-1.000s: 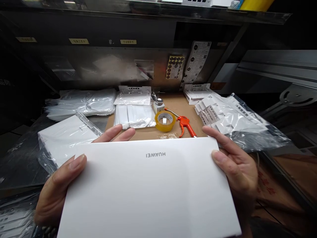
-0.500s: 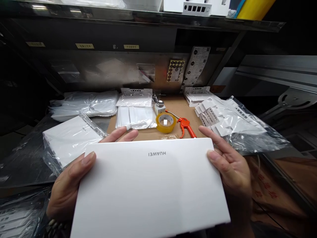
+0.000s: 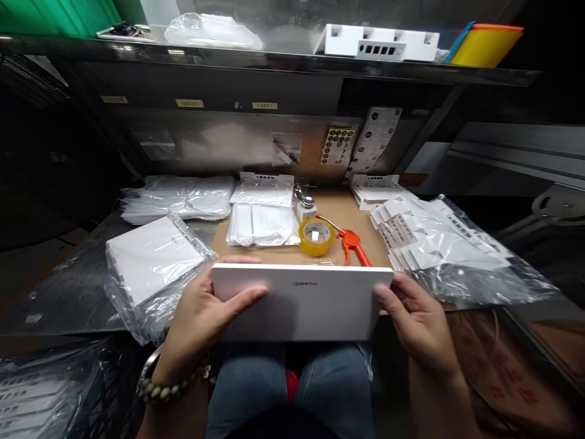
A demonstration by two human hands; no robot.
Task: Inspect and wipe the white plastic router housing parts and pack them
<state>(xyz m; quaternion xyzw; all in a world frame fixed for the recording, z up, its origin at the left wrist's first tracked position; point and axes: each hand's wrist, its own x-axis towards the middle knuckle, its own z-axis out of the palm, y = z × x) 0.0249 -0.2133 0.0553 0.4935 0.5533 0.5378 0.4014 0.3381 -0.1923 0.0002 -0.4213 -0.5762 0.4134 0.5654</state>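
Observation:
A white plastic cover marked HUAWEI, its lettering upside down to me, is held above my lap at the table's front edge. My left hand grips its left end, thumb on the printed face and fingers hidden behind. At the other end, my right hand is closed on the right edge, thumb also on the face. Just beyond the cover lie an orange air blow gun and a roll of yellow tape.
Bagged white covers lie left and right. Behind are clear plastic bags, a pump bottle and white panels. A shelf crosses above, bearing a white part and a yellow container.
The cover has tilted, its face now foreshortened, and sits farther from my view. My left hand has shifted inward with its thumb farther across the face. The view takes in more of the shelf.

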